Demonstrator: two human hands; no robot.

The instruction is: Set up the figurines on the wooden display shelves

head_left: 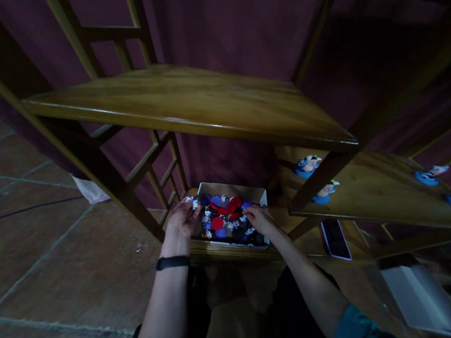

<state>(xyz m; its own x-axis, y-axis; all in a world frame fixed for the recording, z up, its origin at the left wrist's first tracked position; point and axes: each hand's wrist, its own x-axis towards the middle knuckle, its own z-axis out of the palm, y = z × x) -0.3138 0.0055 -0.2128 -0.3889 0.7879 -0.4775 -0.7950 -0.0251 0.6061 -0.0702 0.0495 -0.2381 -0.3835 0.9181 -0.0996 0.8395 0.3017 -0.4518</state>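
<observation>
A shallow cardboard box (234,185) sits on the low wooden shelf, filled with small figurines and round pieces in blue, red, black and white. Over its left end, my left hand (181,219) is closed around a small white-and-blue figurine (191,201). My right hand (260,218) reaches in at the box's right side with its fingers drawn together. Beside those fingertips lies a purple-blue round piece (247,204); what they grip is too small and dark to make out. A red piece (229,207) lies near the middle of the box.
Above the box juts a wooden shelf board (183,99). To the right, blue-based figurines (307,166) stand on another shelf (371,188), behind a slanting post. A phone (335,239) rests on the low shelf. A pale bin-like object (425,298) is at lower right.
</observation>
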